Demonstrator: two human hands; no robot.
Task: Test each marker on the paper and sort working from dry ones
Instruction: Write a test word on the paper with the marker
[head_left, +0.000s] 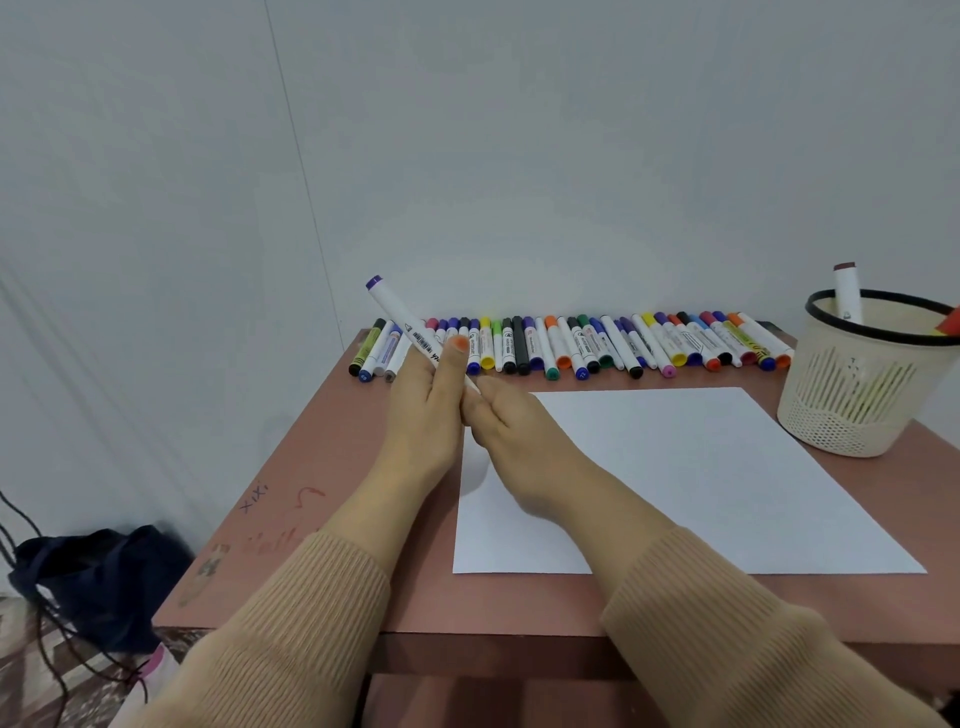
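Observation:
A white marker (400, 318) with a purple end slants up to the left above the table. My left hand (426, 405) grips its barrel, thumb on top. My right hand (511, 431) holds the marker's lower end, which is hidden between my fingers. Both hands hover over the left edge of a blank white sheet of paper (691, 467). A long row of capped markers (571, 345) in many colours lies along the table's far edge.
A cream mesh basket (857, 395) with a black rim stands at the right and holds a white marker (848, 293) and other pens. The pink table (311, 499) has scribbles on its left part. A dark bag (98, 582) lies on the floor at left.

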